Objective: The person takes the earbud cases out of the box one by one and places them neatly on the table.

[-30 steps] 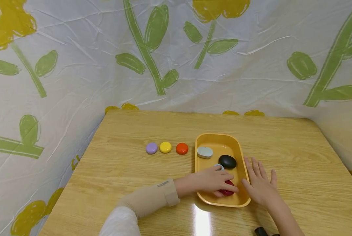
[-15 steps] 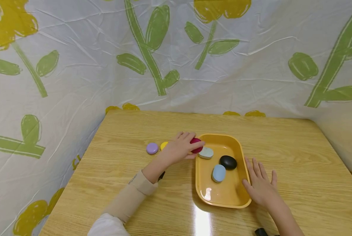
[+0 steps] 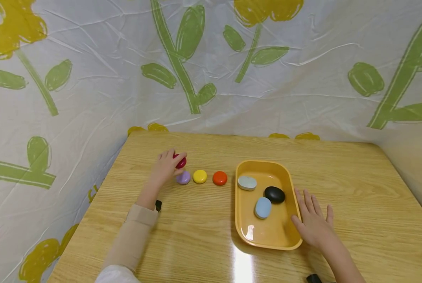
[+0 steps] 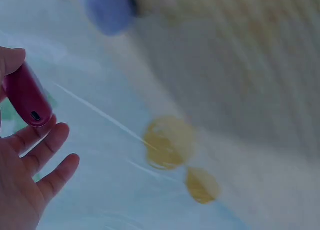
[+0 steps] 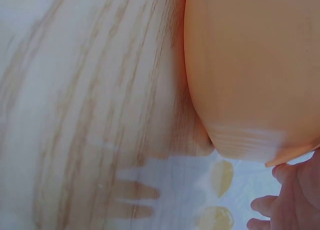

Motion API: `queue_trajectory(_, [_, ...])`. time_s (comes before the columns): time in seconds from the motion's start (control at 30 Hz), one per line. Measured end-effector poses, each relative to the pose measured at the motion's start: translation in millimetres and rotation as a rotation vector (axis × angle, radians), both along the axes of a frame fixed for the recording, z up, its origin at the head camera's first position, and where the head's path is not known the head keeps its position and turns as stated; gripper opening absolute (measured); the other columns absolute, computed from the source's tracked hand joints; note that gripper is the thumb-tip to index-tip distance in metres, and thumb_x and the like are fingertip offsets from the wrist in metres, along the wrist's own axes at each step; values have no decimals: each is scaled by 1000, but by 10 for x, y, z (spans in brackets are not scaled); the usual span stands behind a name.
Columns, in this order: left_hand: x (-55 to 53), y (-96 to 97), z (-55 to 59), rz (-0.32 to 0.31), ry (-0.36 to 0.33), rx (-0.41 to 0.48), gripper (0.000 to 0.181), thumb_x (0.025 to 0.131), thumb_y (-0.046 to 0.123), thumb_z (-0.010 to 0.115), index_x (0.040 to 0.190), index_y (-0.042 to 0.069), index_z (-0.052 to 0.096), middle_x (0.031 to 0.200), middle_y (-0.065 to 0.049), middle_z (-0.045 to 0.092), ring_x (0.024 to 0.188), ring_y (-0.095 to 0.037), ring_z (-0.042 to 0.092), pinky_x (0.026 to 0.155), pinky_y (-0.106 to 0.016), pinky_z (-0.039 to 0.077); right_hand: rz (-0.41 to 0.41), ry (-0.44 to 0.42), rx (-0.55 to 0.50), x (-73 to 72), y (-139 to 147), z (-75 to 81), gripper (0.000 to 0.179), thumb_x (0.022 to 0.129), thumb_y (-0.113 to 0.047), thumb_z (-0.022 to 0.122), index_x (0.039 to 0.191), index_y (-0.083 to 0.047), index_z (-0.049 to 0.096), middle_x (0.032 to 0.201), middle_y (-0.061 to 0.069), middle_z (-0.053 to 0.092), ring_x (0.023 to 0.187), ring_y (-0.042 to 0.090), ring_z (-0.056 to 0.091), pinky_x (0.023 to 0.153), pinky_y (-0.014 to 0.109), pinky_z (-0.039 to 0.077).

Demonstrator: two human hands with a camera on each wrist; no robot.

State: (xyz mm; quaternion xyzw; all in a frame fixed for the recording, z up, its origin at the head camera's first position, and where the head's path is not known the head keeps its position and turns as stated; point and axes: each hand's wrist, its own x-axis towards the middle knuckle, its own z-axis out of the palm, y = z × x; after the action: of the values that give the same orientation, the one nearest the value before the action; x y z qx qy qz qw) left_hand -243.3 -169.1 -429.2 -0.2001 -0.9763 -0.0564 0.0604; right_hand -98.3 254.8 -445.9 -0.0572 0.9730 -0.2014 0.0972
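Observation:
My left hand (image 3: pixel 163 168) pinches a dark red, pebble-shaped case (image 3: pixel 180 161) between thumb and fingers, just behind a lilac round piece (image 3: pixel 184 178). In the left wrist view the case (image 4: pixel 27 94) shows a small dark slot in its end, and the other fingers are spread. To the right of the lilac piece lie a yellow round piece (image 3: pixel 199 177) and a red one (image 3: pixel 219 178). My right hand (image 3: pixel 314 225) lies flat with spread fingers, its fingertips at the right wall of an orange-yellow tray (image 3: pixel 267 242).
Inside the tray are a pale grey oval piece (image 3: pixel 247 183), a black one (image 3: pixel 275 195) and a light blue one (image 3: pixel 263 208). A flower-printed cloth (image 3: pixel 285 90) hangs behind the wooden table (image 3: pixel 182 243). Part of a black object (image 3: pixel 314 278) shows beside the right forearm.
My left hand has lifted the dark red case out of the tray and carried it left, past the red and yellow pieces to the lilac one. The right hand stays by the tray.

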Motion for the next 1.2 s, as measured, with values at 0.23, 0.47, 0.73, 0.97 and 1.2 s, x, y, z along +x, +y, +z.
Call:
queue_trajectory(0.23, [48, -319, -171, 109, -81, -62, 47, 86, 30, 63, 129, 16, 48, 111, -22, 46, 102, -38, 46, 84, -51, 40, -1, -3, 1, 6, 2, 6, 71, 96, -38, 36, 146, -22, -11, 149, 24, -5, 134, 46, -1, 94, 63, -20])
queue_trajectory(0.47, [76, -421, -289, 149, -190, -88, 51, 86, 30, 63, 131, 15, 46, 115, -23, 47, 106, -40, 45, 89, -53, 36, -4, -4, 11, 4, -9, 14, 70, 96, -37, 35, 147, -21, -11, 149, 24, -5, 134, 46, -1, 94, 63, -20])
queue_trajectory(0.73, [116, -436, -313, 159, -227, -100, 51, 85, 31, 64, 130, 14, 46, 112, -24, 48, 106, -41, 44, 89, -55, 36, -3, 4, 28, 1, -11, 7, 71, 96, -38, 35, 146, -22, -12, 150, 23, -5, 135, 45, -3, 94, 62, -21])
queue_trajectory(0.97, [136, -433, -329, 160, -245, -102, 52, 85, 33, 63, 131, 14, 45, 112, -24, 50, 104, -41, 48, 88, -54, 37, 4, 14, 57, 6, -11, 1, 71, 96, -38, 35, 146, -20, -11, 150, 23, -4, 135, 44, -2, 95, 62, -21])
queue_trajectory(1.2, [141, -440, -338, 168, -271, -88, 54, 86, 35, 62, 132, 15, 43, 113, -24, 49, 102, -42, 49, 86, -55, 38, 2, 11, 65, 1, -11, -14, 71, 96, -38, 35, 147, -18, -11, 150, 23, -3, 135, 45, 0, 95, 63, -19])
